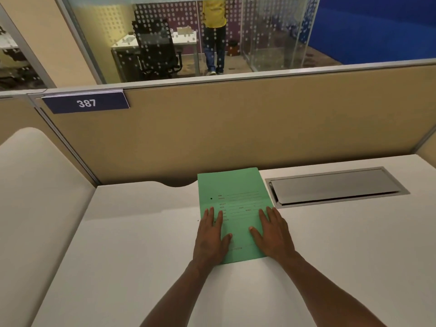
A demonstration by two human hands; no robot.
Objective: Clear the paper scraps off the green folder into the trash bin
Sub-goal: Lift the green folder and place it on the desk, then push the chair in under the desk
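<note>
Head view: my two bare hands lie flat on a green folder on a white desk.
Folder (232, 204): lies flat near the desk's far edge, long side running away from me, turned slightly off square; faint printed form lines and two small dark dots show on its cover; the text is too small to read.
Left hand (211, 237): palm down, fingers spread and straight, resting on the folder's near left part, its outer fingers over the left edge; released, grasping nothing.
Right hand (274, 234): palm down, fingers spread, resting on the folder's near right part and overlapping the right edge onto the desk; likewise released, grasping nothing.
Gap between hands: a strip of bare green cover shows, thumbs pointing inward and apart.
Scraps: I can make out no distinct paper pieces on the cover at this size.
Desk (141, 244): white top, with a curved notch in its far edge just left of the folder.
Hatch (335, 187): grey metal flap set in the desk, just right of the folder, apart from my right hand.
Partition (236, 128): tan panel behind the desk, carrying a blue plate (86, 103) marked 387 at upper left.
Beyond the glass: a black chair (157, 48), a table, and a standing person (214, 31) in a yellow top.
</note>
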